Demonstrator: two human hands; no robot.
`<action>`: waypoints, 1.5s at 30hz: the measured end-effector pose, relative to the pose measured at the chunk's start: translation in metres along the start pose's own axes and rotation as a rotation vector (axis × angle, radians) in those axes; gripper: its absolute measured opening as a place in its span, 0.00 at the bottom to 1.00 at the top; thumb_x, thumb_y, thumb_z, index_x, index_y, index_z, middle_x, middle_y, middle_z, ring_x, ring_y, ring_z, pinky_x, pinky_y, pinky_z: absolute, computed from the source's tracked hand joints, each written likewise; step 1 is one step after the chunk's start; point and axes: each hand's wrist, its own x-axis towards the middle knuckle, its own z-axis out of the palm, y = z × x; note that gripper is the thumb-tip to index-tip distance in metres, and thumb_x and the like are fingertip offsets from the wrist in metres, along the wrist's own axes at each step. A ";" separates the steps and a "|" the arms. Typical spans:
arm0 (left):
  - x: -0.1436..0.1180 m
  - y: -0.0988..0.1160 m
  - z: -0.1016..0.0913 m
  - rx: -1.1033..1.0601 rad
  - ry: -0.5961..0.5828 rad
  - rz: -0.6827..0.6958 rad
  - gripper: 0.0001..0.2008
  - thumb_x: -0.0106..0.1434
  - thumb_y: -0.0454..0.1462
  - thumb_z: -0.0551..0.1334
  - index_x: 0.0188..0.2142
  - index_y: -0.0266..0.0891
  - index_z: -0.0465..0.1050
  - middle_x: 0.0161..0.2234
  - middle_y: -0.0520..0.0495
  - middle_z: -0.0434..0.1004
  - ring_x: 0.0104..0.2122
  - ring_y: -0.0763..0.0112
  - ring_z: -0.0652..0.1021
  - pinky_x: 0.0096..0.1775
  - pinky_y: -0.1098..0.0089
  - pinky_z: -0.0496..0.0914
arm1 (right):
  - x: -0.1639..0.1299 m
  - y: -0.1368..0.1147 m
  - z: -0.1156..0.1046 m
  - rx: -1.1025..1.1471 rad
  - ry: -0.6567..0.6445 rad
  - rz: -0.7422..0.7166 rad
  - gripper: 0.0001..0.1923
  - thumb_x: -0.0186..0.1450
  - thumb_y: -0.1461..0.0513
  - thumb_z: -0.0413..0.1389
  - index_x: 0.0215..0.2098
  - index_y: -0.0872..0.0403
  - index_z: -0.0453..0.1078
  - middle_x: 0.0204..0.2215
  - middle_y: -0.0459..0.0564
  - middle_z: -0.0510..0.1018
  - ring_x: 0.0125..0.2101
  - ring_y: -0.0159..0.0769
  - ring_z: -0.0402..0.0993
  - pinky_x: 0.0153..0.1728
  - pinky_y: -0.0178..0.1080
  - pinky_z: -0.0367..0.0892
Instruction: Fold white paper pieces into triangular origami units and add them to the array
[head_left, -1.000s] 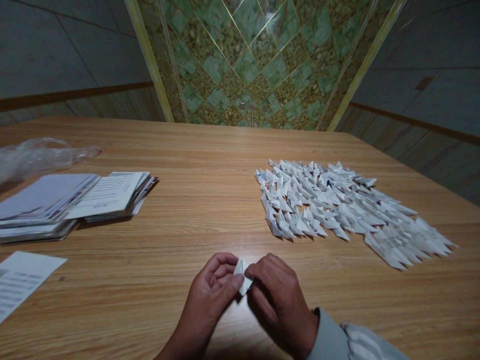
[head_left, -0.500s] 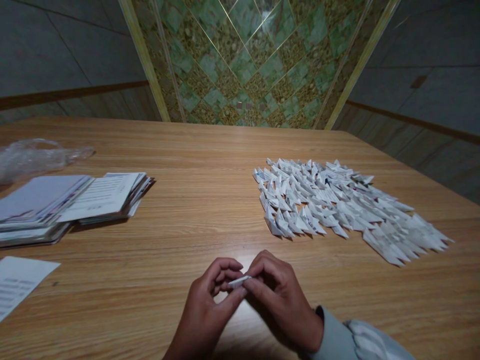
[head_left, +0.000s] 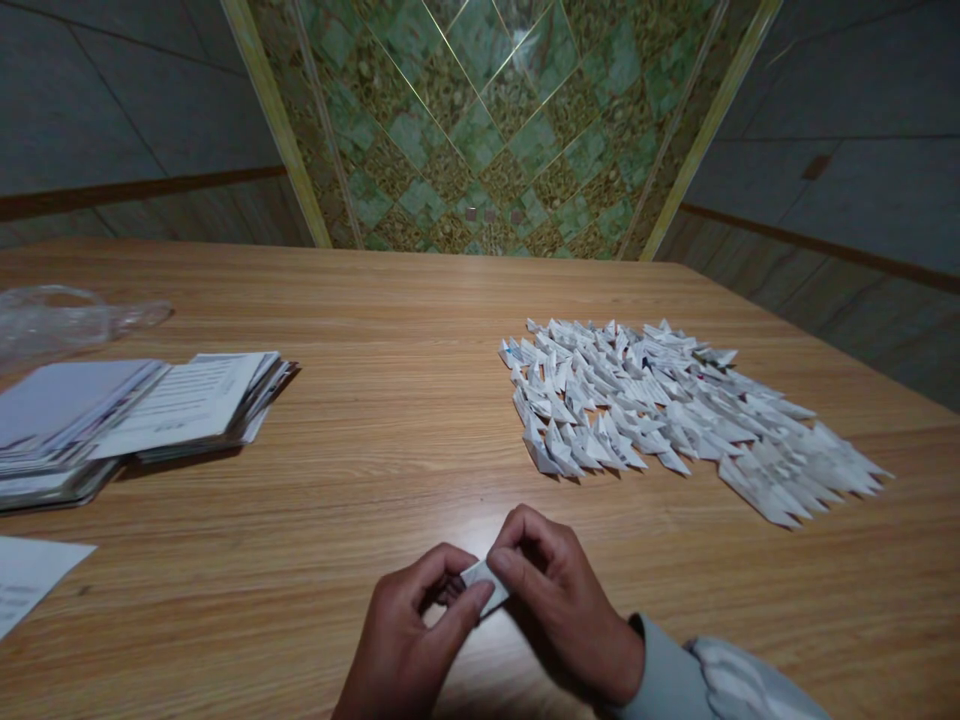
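Observation:
My left hand (head_left: 409, 640) and my right hand (head_left: 566, 605) meet low in the middle of the view, just above the wooden table (head_left: 390, 400). Between their fingertips they pinch one small folded white paper piece (head_left: 484, 583), both thumbs and forefingers pressed on it. A wide spread of several similar folded paper pieces (head_left: 667, 410) lies in rows on the table to the right, beyond my right hand and apart from it.
A stack of printed paper sheets (head_left: 127, 415) lies at the left. A crumpled clear plastic bag (head_left: 64, 320) sits behind it. One loose printed sheet (head_left: 30, 580) lies at the near left edge. A green patterned wall panel (head_left: 487, 120) rises behind the table.
The paper piece has been turned and flattened between my fingers, and both hands have shifted slightly toward me. The view has drifted a little to the right.

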 end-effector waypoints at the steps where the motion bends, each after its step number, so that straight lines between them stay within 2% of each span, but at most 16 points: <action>1: 0.001 0.000 0.001 -0.037 -0.023 -0.022 0.13 0.61 0.46 0.65 0.29 0.38 0.79 0.25 0.47 0.79 0.27 0.66 0.76 0.31 0.72 0.68 | 0.000 0.000 0.000 0.010 0.012 0.006 0.16 0.68 0.52 0.57 0.29 0.54 0.67 0.23 0.42 0.69 0.26 0.30 0.64 0.28 0.34 0.58; 3: 0.002 -0.002 0.002 -0.092 -0.068 -0.071 0.12 0.59 0.45 0.67 0.30 0.38 0.79 0.26 0.46 0.79 0.27 0.66 0.76 0.31 0.72 0.68 | 0.001 -0.001 0.000 0.050 0.029 0.022 0.16 0.68 0.51 0.57 0.29 0.54 0.66 0.24 0.43 0.69 0.26 0.30 0.64 0.28 0.34 0.59; 6: 0.003 -0.004 0.003 -0.127 -0.080 -0.119 0.13 0.57 0.44 0.69 0.23 0.37 0.76 0.22 0.47 0.77 0.25 0.67 0.75 0.29 0.72 0.67 | 0.001 0.000 0.000 0.147 0.018 0.050 0.18 0.68 0.49 0.57 0.29 0.53 0.64 0.24 0.42 0.68 0.26 0.30 0.63 0.28 0.34 0.59; 11: 0.002 -0.008 0.001 -0.151 -0.097 -0.100 0.17 0.57 0.46 0.68 0.21 0.38 0.71 0.20 0.46 0.76 0.23 0.68 0.74 0.27 0.73 0.66 | 0.001 0.005 0.000 0.230 -0.033 0.074 0.20 0.66 0.47 0.59 0.29 0.53 0.63 0.23 0.41 0.67 0.25 0.29 0.62 0.27 0.33 0.59; 13: 0.002 -0.008 -0.001 -0.146 -0.084 -0.097 0.17 0.58 0.46 0.68 0.22 0.38 0.71 0.20 0.46 0.76 0.23 0.68 0.74 0.28 0.73 0.66 | 0.002 0.004 -0.001 0.214 -0.043 0.078 0.20 0.66 0.47 0.58 0.30 0.54 0.65 0.24 0.42 0.68 0.26 0.30 0.63 0.28 0.33 0.59; 17: 0.001 -0.009 -0.001 -0.129 -0.054 -0.094 0.17 0.60 0.46 0.67 0.22 0.38 0.72 0.21 0.46 0.76 0.24 0.68 0.74 0.28 0.73 0.66 | 0.003 0.001 -0.003 0.185 -0.064 0.094 0.21 0.65 0.45 0.59 0.40 0.54 0.71 0.28 0.44 0.69 0.29 0.30 0.64 0.30 0.34 0.60; 20: -0.001 -0.009 0.000 0.007 -0.051 -0.031 0.16 0.61 0.45 0.65 0.22 0.38 0.72 0.21 0.48 0.75 0.24 0.68 0.72 0.28 0.73 0.66 | 0.004 0.000 -0.002 0.165 -0.062 0.089 0.19 0.62 0.47 0.63 0.33 0.55 0.71 0.25 0.43 0.70 0.27 0.30 0.63 0.29 0.34 0.59; 24: -0.002 -0.005 0.000 0.192 -0.046 0.051 0.16 0.61 0.44 0.65 0.20 0.38 0.73 0.19 0.50 0.71 0.22 0.71 0.69 0.26 0.74 0.62 | 0.003 -0.001 -0.002 0.160 -0.054 0.093 0.18 0.64 0.50 0.62 0.28 0.55 0.68 0.22 0.43 0.71 0.25 0.29 0.64 0.27 0.34 0.58; 29: 0.000 0.002 -0.005 0.090 -0.043 0.036 0.09 0.60 0.43 0.66 0.33 0.39 0.81 0.26 0.48 0.80 0.27 0.67 0.76 0.31 0.73 0.68 | 0.001 -0.002 -0.002 0.054 -0.049 0.047 0.17 0.64 0.50 0.61 0.28 0.55 0.70 0.23 0.43 0.70 0.25 0.29 0.64 0.28 0.35 0.59; 32: -0.001 0.002 -0.007 0.013 -0.012 0.014 0.11 0.61 0.43 0.66 0.29 0.39 0.79 0.25 0.48 0.80 0.27 0.68 0.76 0.31 0.73 0.68 | 0.001 -0.002 -0.002 0.080 -0.071 0.061 0.16 0.66 0.51 0.60 0.30 0.56 0.72 0.24 0.44 0.73 0.26 0.31 0.67 0.29 0.35 0.61; 36: -0.002 0.001 -0.010 0.007 0.017 0.073 0.12 0.62 0.42 0.66 0.26 0.39 0.78 0.24 0.49 0.79 0.26 0.69 0.76 0.30 0.74 0.68 | 0.002 0.000 -0.005 0.070 -0.083 0.034 0.14 0.68 0.53 0.57 0.38 0.55 0.75 0.29 0.47 0.76 0.30 0.33 0.71 0.31 0.36 0.63; 41: 0.000 0.004 -0.013 0.062 -0.015 0.103 0.13 0.65 0.43 0.64 0.27 0.39 0.77 0.25 0.49 0.79 0.27 0.68 0.77 0.31 0.73 0.69 | 0.003 0.000 -0.008 -0.072 -0.067 -0.044 0.12 0.65 0.56 0.61 0.30 0.56 0.75 0.26 0.48 0.78 0.28 0.35 0.71 0.30 0.37 0.63; 45: 0.002 0.003 -0.016 0.181 -0.040 0.166 0.08 0.66 0.42 0.63 0.35 0.41 0.79 0.30 0.49 0.81 0.31 0.68 0.79 0.34 0.72 0.69 | 0.003 -0.001 -0.009 -0.195 -0.052 -0.114 0.08 0.64 0.59 0.63 0.29 0.55 0.77 0.25 0.47 0.78 0.28 0.34 0.71 0.30 0.36 0.62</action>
